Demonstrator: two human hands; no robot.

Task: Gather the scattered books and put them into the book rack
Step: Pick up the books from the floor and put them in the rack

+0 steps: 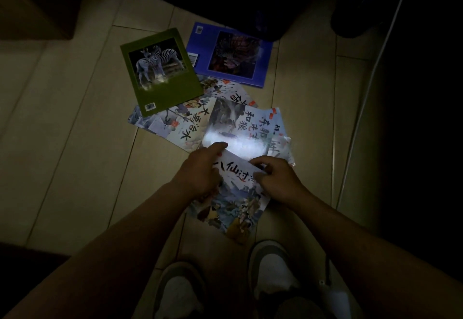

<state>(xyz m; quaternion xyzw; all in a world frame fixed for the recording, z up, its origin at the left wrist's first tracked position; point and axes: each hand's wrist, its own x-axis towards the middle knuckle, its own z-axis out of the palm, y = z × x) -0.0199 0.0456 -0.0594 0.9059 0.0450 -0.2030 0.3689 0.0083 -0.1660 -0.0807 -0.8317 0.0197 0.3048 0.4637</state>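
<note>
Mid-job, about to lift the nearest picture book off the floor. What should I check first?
1. Grip, left hand: ok, holds the nearest picture book at its left edge.
2. Grip, right hand: ok, fingers curled on its upper right.
3. Book free of neighbours: not ok, its top edge overlaps the glare-lit book.
4. Remaining books located: ok, green zebra book and blue book lie farther off on the floor.
5. Where the book rack stands: cannot tell, not in view.
</note>
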